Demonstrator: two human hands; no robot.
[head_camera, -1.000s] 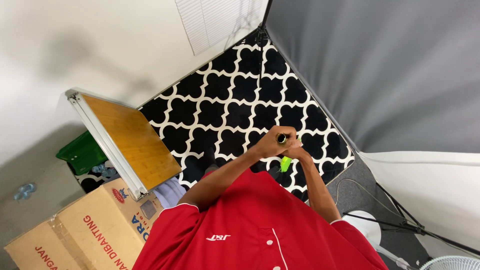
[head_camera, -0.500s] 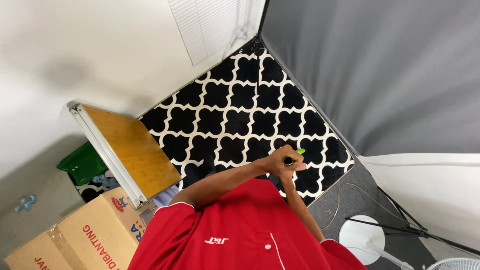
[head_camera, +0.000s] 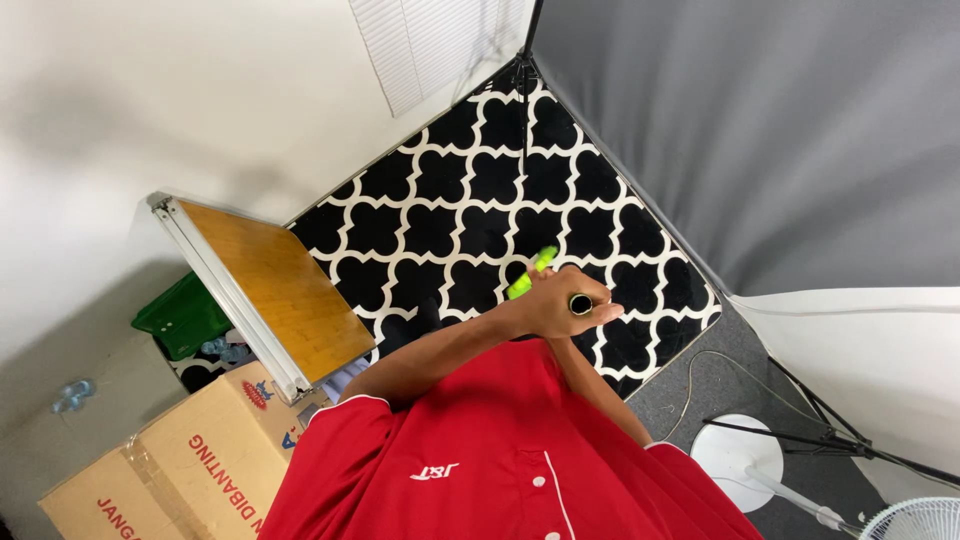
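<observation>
Both hands (head_camera: 560, 305) clasp together around a green marker (head_camera: 530, 274) above the cardboard box (head_camera: 170, 465)

Person in a red short-sleeved shirt (head_camera: 500, 470), collarless from here, small white embroidered emblem on the chest, white buttons running down a front placket. Sleeve hem ends above the elbow; forearms bare, no watch or rings made out

Single head view, steeply downward
</observation>
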